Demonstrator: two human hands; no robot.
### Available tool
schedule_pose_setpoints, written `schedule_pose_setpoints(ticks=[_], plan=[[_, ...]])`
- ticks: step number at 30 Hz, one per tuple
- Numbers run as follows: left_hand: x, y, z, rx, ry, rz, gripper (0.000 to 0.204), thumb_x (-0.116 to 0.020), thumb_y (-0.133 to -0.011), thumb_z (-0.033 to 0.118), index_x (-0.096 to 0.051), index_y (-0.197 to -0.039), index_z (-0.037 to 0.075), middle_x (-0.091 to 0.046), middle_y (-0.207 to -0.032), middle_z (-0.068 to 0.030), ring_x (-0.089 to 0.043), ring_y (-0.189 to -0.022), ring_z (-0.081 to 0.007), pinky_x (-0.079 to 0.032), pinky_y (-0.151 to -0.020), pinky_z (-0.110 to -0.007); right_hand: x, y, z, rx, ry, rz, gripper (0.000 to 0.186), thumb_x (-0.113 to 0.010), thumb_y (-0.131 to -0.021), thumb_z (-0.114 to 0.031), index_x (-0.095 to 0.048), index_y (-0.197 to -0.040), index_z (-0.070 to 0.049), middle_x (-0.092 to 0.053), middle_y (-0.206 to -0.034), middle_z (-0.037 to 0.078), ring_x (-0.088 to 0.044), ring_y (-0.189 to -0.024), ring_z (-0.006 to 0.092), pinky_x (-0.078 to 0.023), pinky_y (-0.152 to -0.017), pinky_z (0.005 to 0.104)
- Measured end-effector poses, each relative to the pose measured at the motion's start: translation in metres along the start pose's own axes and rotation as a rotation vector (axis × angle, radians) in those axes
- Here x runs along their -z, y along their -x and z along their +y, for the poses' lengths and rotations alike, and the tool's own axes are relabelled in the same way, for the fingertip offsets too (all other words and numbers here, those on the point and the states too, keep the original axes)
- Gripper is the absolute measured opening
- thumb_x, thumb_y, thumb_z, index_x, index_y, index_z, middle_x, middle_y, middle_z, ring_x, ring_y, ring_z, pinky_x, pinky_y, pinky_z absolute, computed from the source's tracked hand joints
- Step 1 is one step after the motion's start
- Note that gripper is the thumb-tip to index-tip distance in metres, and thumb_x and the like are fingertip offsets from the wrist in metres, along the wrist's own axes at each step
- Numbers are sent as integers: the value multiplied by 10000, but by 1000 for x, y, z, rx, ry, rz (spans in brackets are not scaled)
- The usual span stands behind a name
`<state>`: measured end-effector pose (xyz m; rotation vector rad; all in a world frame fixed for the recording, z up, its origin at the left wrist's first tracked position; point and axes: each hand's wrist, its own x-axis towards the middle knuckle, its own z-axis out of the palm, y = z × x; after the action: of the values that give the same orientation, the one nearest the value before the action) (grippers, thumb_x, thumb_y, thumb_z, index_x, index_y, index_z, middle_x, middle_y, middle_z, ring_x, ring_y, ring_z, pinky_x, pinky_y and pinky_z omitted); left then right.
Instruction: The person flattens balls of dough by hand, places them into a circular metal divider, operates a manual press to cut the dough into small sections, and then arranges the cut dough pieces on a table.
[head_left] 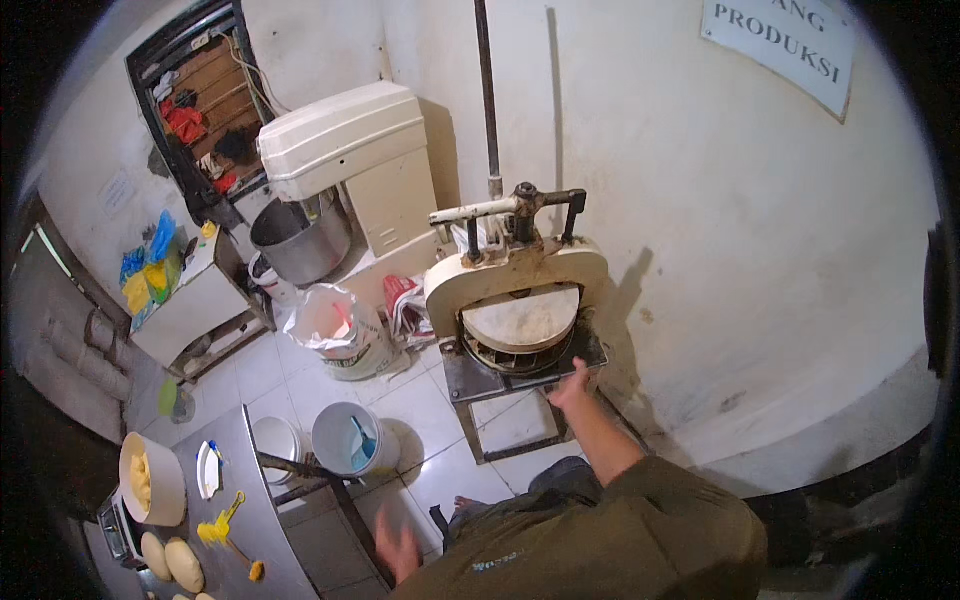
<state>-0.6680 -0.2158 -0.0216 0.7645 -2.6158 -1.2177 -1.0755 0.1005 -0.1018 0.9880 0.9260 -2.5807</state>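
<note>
A cream dough divider (516,262) with a round pale pressing plate (522,318) stands against the wall ahead. My right hand (570,388) is at the front right edge of its dark metal base, thumb on top and the other fingers partly hidden, and seems to grip that edge. Low in front of me, beside the steel table, is my left hand (397,548). It is blurred by motion, but its fingers look apart and nothing shows in it. A long lever bar (487,95) rises from the divider's top.
A steel table (262,520) at the left bears a cream tub (152,480), dough balls (184,565) and a yellow brush (222,520). White buckets, one with a blue scoop (365,443), and an open sack (345,345) stand on the floor. Behind is a large mixer (345,140).
</note>
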Motion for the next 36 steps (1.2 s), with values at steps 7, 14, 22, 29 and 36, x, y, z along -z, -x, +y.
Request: schedule_pose_setpoints(ticks=[7, 14, 22, 29, 36], plan=[[38, -326, 379, -1177, -207, 297, 882, -877, -721, 351, -514, -1458, 30, -569, -1371, -234, -455, -1360, -459, -448, -1065, -546, -5, 31, -84, -7, 568, -70, 584, -645, -912, -414, -600, -1345, -25, -664, -1361, 163, -585, -1290, 338, -439, -1071, 514], [18, -444, 453, -787, -749, -218, 599, -893, -610, 564, -803, -857, 25, -764, -890, -209, -741, -819, -386, -585, -743, -496, -80, 151, -168, 298, 776, -345, 276, -594, -994, -287, -706, -1120, -68, -749, -1116, 79, -691, -997, 202, -521, -942, 393], [29, -416, 436, -577, -707, -205, 471, -891, -627, 478, -819, -909, 107, -768, -901, -178, -749, -850, -358, -597, -760, -471, -530, 139, -310, 1382, 357, -814, 604, -724, -931, -483, -676, -1268, 17, -678, -1292, 123, -601, -1216, 200, -411, -1115, 368], [19, -393, 465, -473, -668, -165, 342, -838, -679, 306, -816, -967, 123, -781, -1022, -158, -765, -971, -328, -613, -851, -441, -619, 27, -271, 1028, 716, -644, 471, -790, -847, -553, -599, -876, -124, -572, -757, 36, -570, -723, 167, -456, -706, 310], [1, -426, 413, -444, -743, -260, 424, -901, -669, 378, -815, -992, 116, -779, -1081, -149, -755, -1015, -337, -604, -881, -454, -475, 411, -322, 1154, 208, -1752, 860, -439, -916, -849, -639, -964, -14, -666, -876, 75, -639, -807, 168, -465, -750, 319]])
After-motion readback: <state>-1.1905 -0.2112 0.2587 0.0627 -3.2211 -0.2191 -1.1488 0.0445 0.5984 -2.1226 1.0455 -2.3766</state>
